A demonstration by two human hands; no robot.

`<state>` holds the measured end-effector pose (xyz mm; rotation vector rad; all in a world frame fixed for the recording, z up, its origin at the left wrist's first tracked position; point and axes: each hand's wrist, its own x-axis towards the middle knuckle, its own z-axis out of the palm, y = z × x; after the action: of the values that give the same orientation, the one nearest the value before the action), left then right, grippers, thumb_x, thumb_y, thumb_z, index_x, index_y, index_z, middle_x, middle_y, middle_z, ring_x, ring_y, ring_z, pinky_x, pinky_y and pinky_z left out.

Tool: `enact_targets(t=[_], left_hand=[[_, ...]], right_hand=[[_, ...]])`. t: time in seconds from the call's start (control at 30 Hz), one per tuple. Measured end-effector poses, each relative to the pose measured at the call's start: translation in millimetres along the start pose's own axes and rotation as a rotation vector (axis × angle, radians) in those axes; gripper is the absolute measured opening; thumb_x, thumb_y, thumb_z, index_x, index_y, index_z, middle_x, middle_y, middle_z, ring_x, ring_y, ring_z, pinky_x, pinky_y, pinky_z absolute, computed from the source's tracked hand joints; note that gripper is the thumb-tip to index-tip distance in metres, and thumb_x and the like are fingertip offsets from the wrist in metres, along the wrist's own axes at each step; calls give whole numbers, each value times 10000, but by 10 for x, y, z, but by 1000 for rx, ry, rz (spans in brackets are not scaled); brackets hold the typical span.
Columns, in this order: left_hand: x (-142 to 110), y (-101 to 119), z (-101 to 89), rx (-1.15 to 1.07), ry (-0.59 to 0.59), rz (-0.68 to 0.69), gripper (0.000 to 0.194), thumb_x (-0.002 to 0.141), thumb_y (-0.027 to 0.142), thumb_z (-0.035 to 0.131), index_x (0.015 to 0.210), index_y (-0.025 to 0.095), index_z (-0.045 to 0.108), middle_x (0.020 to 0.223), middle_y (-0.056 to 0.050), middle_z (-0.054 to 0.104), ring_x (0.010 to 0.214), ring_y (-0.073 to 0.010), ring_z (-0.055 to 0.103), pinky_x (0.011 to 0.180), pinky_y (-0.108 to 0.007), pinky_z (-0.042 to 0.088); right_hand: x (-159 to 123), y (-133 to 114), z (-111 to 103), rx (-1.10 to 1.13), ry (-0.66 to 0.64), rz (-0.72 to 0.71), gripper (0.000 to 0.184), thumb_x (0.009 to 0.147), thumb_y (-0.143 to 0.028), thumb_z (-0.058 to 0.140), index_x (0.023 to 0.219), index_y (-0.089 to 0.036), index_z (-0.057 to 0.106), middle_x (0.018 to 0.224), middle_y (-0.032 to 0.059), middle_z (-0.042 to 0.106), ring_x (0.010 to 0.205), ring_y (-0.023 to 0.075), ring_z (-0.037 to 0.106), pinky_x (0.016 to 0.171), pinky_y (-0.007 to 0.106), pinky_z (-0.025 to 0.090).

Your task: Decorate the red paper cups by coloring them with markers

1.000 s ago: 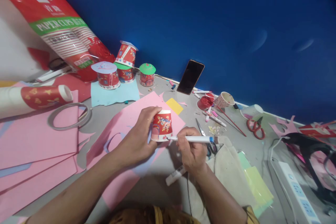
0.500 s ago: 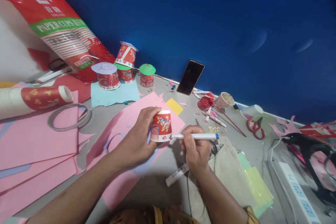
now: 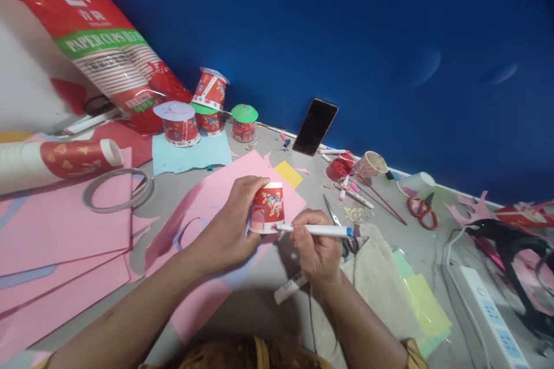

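Observation:
A red patterned paper cup [image 3: 269, 207] with a white lower band is gripped in my left hand [image 3: 234, 225], fingers wrapped round its far left side. My right hand [image 3: 318, 248] pinches a white marker [image 3: 322, 230] with a blue end. The marker's tip meets the cup's white band, where small dark red marks show. Beneath the cup lies a pink paper sheet [image 3: 246, 173] with cut-outs. A white capped tube [image 3: 289, 287] rests on the table by my right wrist. Dark-handled scissors [image 3: 333, 210] lie partly behind my right hand.
Decorated cups [image 3: 179, 127] stand on light blue paper at the back left, before a paper cups bag [image 3: 104, 40]. A phone [image 3: 315, 127] leans on the blue wall. Red-handled scissors [image 3: 422, 211], a power strip [image 3: 493, 314] and a black glue gun [image 3: 511, 248] are at right.
My right hand and the marker have shifted slightly left, the tip now further along the cup's band. More of the dark-handled scissors shows. My left hand still holds the cup.

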<state>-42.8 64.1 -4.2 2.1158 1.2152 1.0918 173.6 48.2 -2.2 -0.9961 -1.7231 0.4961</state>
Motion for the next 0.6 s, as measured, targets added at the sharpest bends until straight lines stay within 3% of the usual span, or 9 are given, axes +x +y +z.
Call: enact_targets(t=[0.33,0.6], left_hand=[[1,-4,5,-14,6,-2,787,905,84,616,1617,305,363,1552,-159,504,1490,-373,528,1262,-630,517],[-6,-56,48,-3,45,-16,600,1049,137,517,1615,283,380,1581,-170,522,1529,-348,529,1282,-606,499]], right_hand=[[54,-52,-9,-28,-42,-39,215,1072,-206,592,885,-237,693,786,9,716,657,168,663,631,285,561],[-29,61,20,122,123,197,276,1127,-398,610,919,-235,689,690,-27,663,506,136,582,477,244,461]])
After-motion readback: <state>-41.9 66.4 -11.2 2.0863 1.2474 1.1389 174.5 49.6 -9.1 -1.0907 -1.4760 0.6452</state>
